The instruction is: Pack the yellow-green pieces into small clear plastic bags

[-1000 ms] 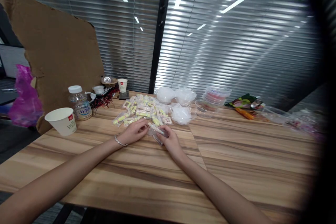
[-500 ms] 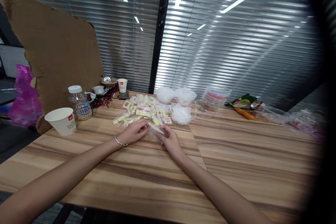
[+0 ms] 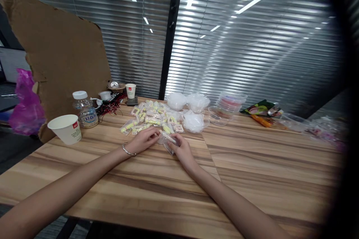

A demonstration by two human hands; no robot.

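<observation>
Between my two hands is a small clear plastic bag (image 3: pixel 167 147) with a whitish strip along its upper part. My right hand (image 3: pixel 181 148) pinches the bag's right side between thumb and fingers. At its left side, my left hand (image 3: pixel 145 139), with a silver bangle on the wrist, has its fingers bent together against the bag. What the bag holds, if anything, is too small to make out. Just beyond my fingers lies a pile of small clear packets (image 3: pixel 153 116) with yellow and pink pieces inside.
Clear bowls (image 3: pixel 193 121) with white plastic film stand behind the packets, beside stacked round containers (image 3: pixel 231 101). At left are a paper cup (image 3: pixel 66 130), a capped bottle (image 3: pixel 86 110) and a cardboard sheet (image 3: pixel 64 48). A green package (image 3: pixel 259 108) lies at right.
Both hands stay at nearly the same place on the bag. The whitish strip between them has shifted very slightly.
</observation>
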